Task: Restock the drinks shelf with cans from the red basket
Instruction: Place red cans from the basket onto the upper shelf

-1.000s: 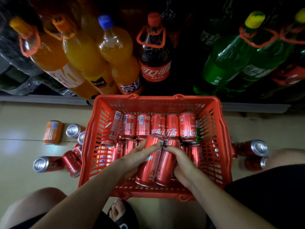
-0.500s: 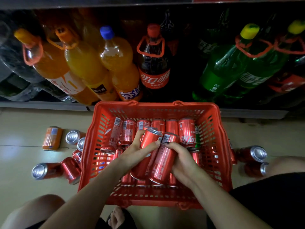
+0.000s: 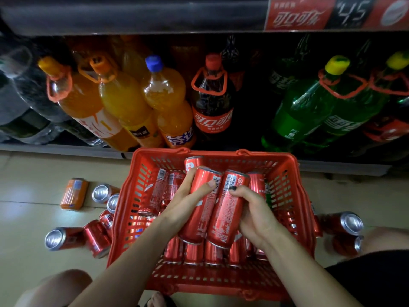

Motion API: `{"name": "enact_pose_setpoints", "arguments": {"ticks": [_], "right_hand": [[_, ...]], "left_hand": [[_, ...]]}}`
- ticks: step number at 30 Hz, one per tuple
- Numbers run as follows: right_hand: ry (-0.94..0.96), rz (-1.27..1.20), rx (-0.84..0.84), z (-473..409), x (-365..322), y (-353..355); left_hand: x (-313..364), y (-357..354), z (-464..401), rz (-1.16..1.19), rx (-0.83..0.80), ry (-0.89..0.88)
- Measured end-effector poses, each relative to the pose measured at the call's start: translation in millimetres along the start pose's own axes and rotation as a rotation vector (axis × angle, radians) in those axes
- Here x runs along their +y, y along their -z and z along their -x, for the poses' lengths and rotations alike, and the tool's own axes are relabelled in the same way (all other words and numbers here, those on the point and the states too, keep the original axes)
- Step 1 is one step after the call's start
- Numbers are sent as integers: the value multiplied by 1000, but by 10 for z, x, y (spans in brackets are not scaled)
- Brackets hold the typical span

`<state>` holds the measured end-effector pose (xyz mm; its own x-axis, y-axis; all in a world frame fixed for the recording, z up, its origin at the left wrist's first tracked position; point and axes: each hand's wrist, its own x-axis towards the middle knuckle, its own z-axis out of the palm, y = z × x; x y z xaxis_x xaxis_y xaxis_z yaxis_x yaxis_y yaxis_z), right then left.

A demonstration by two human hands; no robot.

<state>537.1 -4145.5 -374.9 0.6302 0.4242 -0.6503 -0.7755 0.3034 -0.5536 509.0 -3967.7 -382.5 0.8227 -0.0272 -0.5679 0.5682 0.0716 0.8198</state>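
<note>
Dim shop aisle, pale tiled floor (image 3: 26,218), and a low drinks shelf (image 3: 62,149) packed with big soda bottles: orange ones (image 3: 124,103) on the left, a cola bottle (image 3: 212,103) in the middle, green ones (image 3: 309,107) to the right. The red basket (image 3: 303,196) sits on the floor right up against the shelf edge, still with plenty of red cans in it, and loose cans (image 3: 64,238) are lying on the floor either side. The person is crouched over it with both hands in. Left hand (image 3: 188,204) has its fingers (image 3: 190,180) curled round one slim can (image 3: 199,207), and there seems to be another can just behind it. Right hand (image 3: 254,213) grips a second can (image 3: 228,209), thumb across the front. Both cans are raised above the ones lying in the basket, side by side and nearly touching, long axes tilted with the tops pointing forward at the shelf. So the shelf lies straight ahead and above the hands; looks to me like it's just a lift and reach forward, either hand about equally close.
</note>
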Motion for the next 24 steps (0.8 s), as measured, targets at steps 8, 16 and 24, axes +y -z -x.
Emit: {"name": "enact_pose_setpoints", "arguments": {"ticks": [8, 16, 24], "right_hand": [[49, 52, -61, 194, -330, -178], [191, 102, -61, 1234, -1561, -1121], [360, 186, -68, 2998, -3338, -2550]], "left_hand": [[388, -27, 217, -42, -17, -145], [2046, -176, 1222, -167, 46, -296], [4501, -499, 2676, -213, 59, -481]]}}
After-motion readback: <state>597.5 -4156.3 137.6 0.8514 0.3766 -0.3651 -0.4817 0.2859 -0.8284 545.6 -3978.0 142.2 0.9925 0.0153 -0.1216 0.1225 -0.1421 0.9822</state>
